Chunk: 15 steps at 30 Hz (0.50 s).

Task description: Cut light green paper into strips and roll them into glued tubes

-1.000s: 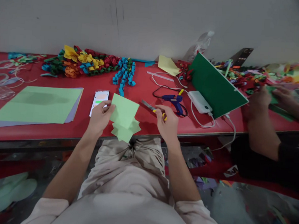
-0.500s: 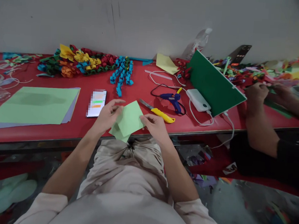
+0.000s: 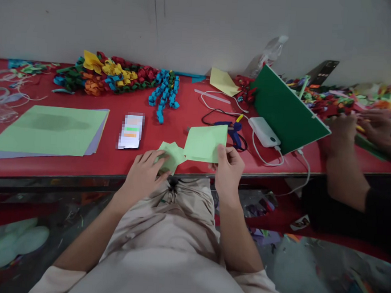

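My right hand (image 3: 229, 169) pinches a light green square of paper (image 3: 205, 142) by its right side, raised in front of the table's near edge. To its left, several smaller-looking light green paper pieces (image 3: 173, 157) overlap at the edge of the table. My left hand (image 3: 148, 172) lies over them with fingers stretched out and fingertips on the paper. Behind the held square, a blue glue gun (image 3: 238, 138) is partly covered. The yellow-handled cutter is now hidden behind the paper and my right hand, apart from perhaps a bit of its blade.
On the red table (image 3: 169, 133) are a phone (image 3: 132, 131), green sheets (image 3: 46, 129), colourful paper chains (image 3: 110, 76), a white power bank (image 3: 264, 131) and a leaning green board (image 3: 290, 110). A plastic bottle (image 3: 272, 51) stands behind. At right, a co-worker's hands (image 3: 344, 128) handle paper bits.
The green papers have come apart: my right hand has moved right with one square, while my left hand has opened over the others. The view has shifted slightly.
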### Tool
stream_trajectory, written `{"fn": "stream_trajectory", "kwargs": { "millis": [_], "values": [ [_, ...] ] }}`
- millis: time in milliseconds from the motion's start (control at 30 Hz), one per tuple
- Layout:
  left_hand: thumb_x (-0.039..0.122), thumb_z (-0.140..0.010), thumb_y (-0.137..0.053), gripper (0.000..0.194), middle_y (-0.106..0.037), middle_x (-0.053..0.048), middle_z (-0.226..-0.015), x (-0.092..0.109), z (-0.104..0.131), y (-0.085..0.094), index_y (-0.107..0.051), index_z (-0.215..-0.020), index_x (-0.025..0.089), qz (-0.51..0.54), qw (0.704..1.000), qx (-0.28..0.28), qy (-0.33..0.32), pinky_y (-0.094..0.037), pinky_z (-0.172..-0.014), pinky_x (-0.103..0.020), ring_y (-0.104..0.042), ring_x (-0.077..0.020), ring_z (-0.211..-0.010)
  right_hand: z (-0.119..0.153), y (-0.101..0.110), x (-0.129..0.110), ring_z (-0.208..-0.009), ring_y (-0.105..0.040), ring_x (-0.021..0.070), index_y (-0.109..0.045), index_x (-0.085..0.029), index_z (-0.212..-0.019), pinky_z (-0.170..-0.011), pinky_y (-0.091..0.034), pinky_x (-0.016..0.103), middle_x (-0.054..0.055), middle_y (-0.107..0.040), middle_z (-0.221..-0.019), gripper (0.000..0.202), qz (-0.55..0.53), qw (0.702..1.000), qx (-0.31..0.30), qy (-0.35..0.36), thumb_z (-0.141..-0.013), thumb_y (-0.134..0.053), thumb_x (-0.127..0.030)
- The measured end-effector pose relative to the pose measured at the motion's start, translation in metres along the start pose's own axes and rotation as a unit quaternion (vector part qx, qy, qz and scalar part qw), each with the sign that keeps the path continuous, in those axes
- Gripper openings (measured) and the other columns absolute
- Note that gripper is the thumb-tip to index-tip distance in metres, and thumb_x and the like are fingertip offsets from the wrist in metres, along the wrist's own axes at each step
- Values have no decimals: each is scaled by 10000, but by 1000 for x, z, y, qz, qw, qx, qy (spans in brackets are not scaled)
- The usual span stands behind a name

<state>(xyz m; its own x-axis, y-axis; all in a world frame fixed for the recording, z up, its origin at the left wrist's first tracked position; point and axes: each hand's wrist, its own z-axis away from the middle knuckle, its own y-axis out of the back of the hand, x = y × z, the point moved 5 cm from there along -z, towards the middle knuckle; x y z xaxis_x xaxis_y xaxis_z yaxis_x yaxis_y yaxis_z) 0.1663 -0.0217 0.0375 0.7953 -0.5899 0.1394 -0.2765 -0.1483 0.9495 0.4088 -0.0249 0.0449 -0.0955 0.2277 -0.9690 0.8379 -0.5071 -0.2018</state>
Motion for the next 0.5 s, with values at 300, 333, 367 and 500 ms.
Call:
{"fn": "stream_trajectory", "kwargs": {
  "millis": [300,333,367,500],
  "values": [
    [375,-1004,-503,461,-543,-172,-1413,-19,-60,-14,-574,-1388,131,-19,999,-31,34,-506,-979,-490,-515,-355,-1265,7,0,-3,-426,-508,80,-588,-200,-801,-407,-424,221,-67,-546,-587,362,12,999,-32,0,-858,-724,-531],
    [367,-1000,-505,463,-542,-181,-1408,-21,-66,-14,-575,-1386,121,-20,999,-28,41,-513,-962,-498,-517,-364,-1258,8,-2,-2,-440,-532,87,-610,-199,-846,-424,-442,228,-60,-568,-607,344,20,999,-43,3,-867,-714,-526],
    [354,-999,-505,458,-541,-184,-1408,-23,-70,-12,-575,-1385,117,-17,999,-20,47,-515,-959,-501,-516,-367,-1258,9,-4,0,-459,-557,96,-627,-198,-892,-444,-461,236,-51,-593,-635,329,29,998,-56,4,-872,-709,-516],
    [299,-1035,-428,381,-594,-135,-1341,-31,-57,8,-582,-1357,168,53,994,72,55,-469,-1053,-477,-528,-311,-1255,10,-10,16,-530,-617,127,-642,-200,-1056,-475,-478,258,-1,-684,-769,325,63,989,-131,-10,-887,-687,-473]
  ]
}}
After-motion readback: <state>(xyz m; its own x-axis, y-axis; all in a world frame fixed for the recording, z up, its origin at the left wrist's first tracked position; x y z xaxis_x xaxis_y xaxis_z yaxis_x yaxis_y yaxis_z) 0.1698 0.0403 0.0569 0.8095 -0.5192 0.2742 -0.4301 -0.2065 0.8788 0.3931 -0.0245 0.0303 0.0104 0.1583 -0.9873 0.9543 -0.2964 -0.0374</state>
